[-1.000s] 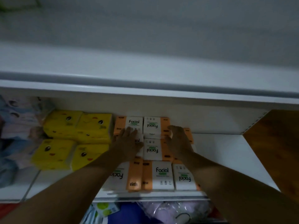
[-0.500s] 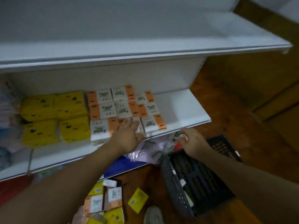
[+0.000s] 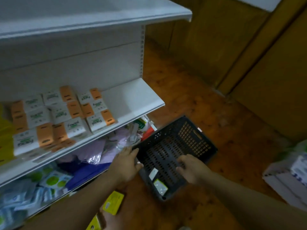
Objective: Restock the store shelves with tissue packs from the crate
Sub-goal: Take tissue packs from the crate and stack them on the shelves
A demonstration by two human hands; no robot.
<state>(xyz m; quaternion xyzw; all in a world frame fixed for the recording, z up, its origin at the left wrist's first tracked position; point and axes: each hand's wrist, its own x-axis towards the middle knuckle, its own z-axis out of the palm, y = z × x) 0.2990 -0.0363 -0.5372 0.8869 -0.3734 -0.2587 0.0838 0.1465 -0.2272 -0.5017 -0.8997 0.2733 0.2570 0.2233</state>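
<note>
My left hand (image 3: 127, 161) lies flat-fingered on the crate (image 3: 191, 135)'s left rim and my right hand (image 3: 191, 168) curls inside, grip unclear, with the remaining tissue packs (image 3: 159, 186) in the crate's near corner between them.

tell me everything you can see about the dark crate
The dark crate is grey-black plastic, rectangular, its floor and walls pierced with rows of small holes, a handle slot in the far wall. It sits askew on the wooden floor, it seems, beside the white shelving. Nearly empty: two small pale items lie at its near end. The left hand is at its left rim, the right hand over its near side; grip unclear.
</note>
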